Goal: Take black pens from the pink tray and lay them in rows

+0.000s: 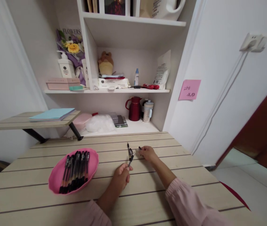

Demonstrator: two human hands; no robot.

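Observation:
My left hand (121, 176) is closed around a black pen (130, 154) and holds it upright, tip pointing away, above the striped wooden table (161, 188). My right hand (147, 153) rests on the table just right of the pen, fingers pinched on a small dark piece (139, 148), probably the pen's cap. A pink bowl (53, 185) with several black pens (75, 171) lying in it sits on the table to the left of my hands.
Behind the table is a white shelf unit (128, 91) with a red jug (134, 108), a cup, bottles and boxes. A small folding desk (18, 124) with blue notebooks stands at left. A wall with a pink sticky note (189, 89) rises at right.

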